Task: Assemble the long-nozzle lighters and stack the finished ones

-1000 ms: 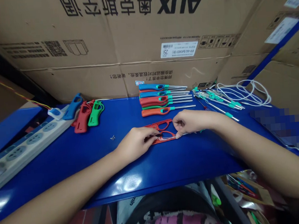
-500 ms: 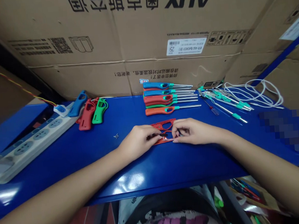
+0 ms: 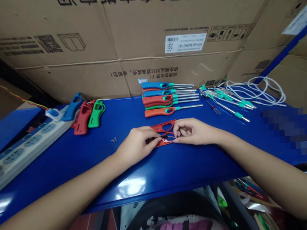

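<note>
My left hand [image 3: 137, 142] is closed in a pinch on a small black part [image 3: 162, 138], mostly hidden by the fingers. Thin pale wires [image 3: 168, 140] run from that part toward my right hand [image 3: 196, 131], whose thumb and curled fingers close on their other end. Under and between the hands lie red-orange lighter handle shells [image 3: 167, 124] with their trigger loops. Beyond the hands, several finished-looking stick lighters [image 3: 157, 112] with metal tubes lie in a row, in blue, red, green and orange.
To the left are blue, red and green lighter handles [image 3: 96, 114] beside a power strip [image 3: 29, 140]. Small screws [image 3: 114, 140] lie by my left hand. At right are metal tubes with green collars [image 3: 231, 110], a screwdriver [image 3: 216, 110] and a white cable [image 3: 270, 100]. A cardboard box [image 3: 86, 74] stands behind.
The view has shifted slightly, so the table things appear further left. My left fingers now cover more of the black part. Both hands stay close together over the shells.
</note>
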Tool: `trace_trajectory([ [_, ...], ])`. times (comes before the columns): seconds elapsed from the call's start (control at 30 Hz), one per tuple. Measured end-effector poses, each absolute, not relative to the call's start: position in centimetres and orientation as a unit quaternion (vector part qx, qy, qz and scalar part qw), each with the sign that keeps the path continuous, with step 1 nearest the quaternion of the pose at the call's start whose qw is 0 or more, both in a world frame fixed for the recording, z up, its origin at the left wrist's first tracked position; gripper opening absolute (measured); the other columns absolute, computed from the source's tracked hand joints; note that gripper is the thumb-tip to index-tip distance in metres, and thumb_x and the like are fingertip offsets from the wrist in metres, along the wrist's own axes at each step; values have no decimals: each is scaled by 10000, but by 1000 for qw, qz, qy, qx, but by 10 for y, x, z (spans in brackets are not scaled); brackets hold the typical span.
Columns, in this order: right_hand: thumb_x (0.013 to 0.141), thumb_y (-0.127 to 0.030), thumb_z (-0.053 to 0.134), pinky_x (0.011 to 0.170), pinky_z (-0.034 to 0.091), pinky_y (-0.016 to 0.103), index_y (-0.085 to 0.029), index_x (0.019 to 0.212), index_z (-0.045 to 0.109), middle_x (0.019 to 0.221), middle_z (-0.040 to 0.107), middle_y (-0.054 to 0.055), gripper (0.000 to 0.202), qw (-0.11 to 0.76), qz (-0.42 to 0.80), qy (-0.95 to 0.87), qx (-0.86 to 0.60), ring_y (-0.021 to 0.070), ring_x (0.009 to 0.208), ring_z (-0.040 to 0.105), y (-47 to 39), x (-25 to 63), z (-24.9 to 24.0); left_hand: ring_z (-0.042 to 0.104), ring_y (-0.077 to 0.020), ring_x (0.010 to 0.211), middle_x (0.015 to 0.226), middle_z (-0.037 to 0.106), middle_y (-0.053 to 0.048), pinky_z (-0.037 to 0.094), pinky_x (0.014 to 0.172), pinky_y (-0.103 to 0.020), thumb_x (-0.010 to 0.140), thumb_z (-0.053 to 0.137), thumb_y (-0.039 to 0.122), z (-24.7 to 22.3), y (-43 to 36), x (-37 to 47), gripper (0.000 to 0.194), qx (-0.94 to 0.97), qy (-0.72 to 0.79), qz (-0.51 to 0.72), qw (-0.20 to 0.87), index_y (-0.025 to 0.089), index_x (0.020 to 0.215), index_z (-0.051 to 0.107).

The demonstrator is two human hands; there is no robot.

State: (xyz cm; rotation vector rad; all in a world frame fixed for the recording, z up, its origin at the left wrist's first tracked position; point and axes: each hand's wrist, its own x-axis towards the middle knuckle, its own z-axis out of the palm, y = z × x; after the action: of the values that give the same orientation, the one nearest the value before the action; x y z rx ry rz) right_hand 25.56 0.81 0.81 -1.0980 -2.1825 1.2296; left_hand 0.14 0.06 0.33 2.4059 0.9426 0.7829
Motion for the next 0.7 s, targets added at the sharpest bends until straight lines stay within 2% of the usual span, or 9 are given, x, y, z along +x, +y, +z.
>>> trace_trajectory([
  [0.2,817,-355,731,542,336,215,-166,861,628,721,505,-45,221,180,439,-792,-385,78,594,397,8,257,9,696,-149,739,863,756,-46,527,677,-250,916,651,186,1,0,2,128,865,345,296,214,163,891,774],
  [0.47,819,-377,735,564,376,221,-171,864,627,717,537,-41,236,197,447,-785,-380,83,599,438,10,257,4,694,-155,725,845,745,-53,530,674,-254,933,629,193,4,-3,4,162,874,347,278,196,155,871,774],
  [0.7,818,-377,727,530,337,216,-171,866,619,692,522,-49,237,194,442,-785,-387,77,570,399,10,255,6,699,-207,865,923,720,-79,555,770,-303,985,542,210,2,-6,3,227,924,328,182,76,161,945,760],
])
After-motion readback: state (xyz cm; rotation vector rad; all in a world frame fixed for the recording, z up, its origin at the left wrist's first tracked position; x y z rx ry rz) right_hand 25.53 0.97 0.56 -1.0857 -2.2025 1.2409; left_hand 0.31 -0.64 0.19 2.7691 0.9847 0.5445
